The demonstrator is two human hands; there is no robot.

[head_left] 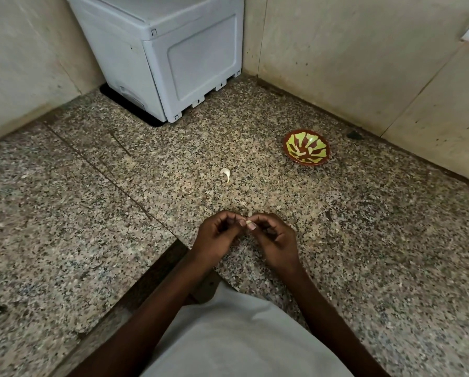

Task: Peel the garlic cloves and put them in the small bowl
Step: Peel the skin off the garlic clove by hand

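Pale shirt cloth [236, 341] fills the bottom centre of the frame, with 2 bare forearms reaching up from it. At centre, the left hand [217, 238] and right hand [274, 240] meet, fingers curled, pinching 1 small garlic clove [248, 222] between their fingertips. Another clove [226, 174] lies alone on the speckled granite counter [92, 213] just above them. Right of centre sits the small bowl [306, 148], red-brown with green patterning; whether it holds anything is unclear. A white appliance [170, 50] stands upper centre; no writing is readable.
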